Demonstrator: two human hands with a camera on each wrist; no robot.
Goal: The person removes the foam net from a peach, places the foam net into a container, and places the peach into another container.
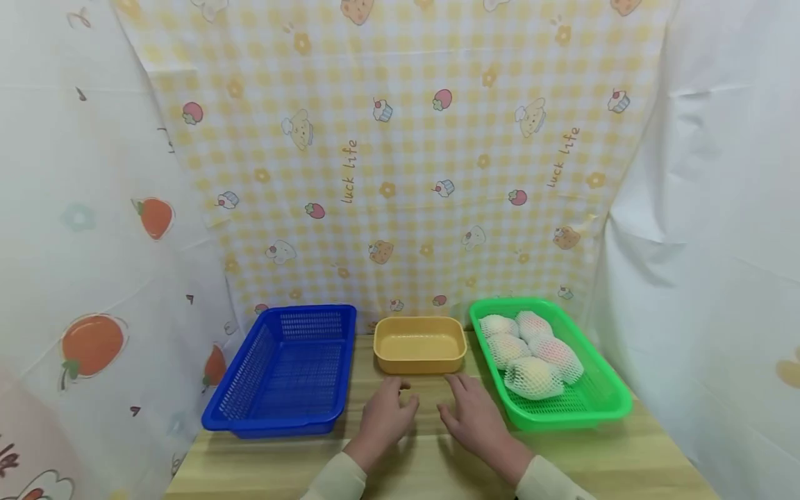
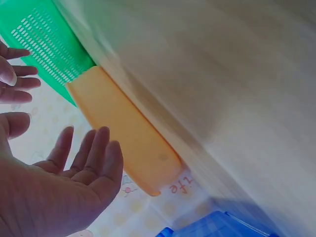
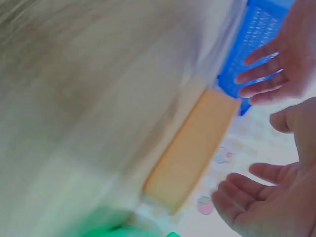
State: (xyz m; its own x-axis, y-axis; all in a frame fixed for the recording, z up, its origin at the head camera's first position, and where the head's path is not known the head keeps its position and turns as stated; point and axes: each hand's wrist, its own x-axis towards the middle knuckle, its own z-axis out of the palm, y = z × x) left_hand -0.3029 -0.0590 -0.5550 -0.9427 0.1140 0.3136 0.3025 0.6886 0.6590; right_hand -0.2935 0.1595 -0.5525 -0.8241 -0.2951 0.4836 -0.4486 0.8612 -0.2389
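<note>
Both hands hover over the wooden table in front of a small yellow-orange bin point(image 1: 420, 365), palms facing each other and fingers loosely bent. Nothing is held by the left hand point(image 1: 385, 415), which is between the blue basket point(image 1: 340, 410) and the right hand point(image 1: 476, 420). The right hand, also holding nothing, is close to the green basket point(image 1: 562, 419). Inside that basket lie several round, pale fruits in white foam nets point(image 1: 534, 378); their exact kind is hidden by the nets. In the left wrist view, the left hand point(image 2: 64, 182) shows relaxed fingers; the right wrist view shows the right hand point(image 3: 266, 192) likewise.
The blue basket stands at the left and holds nothing visible. The wooden table point(image 1: 425, 458) runs up to a yellow checked cloth point(image 1: 400, 173) behind the containers. White cloths hang at both sides.
</note>
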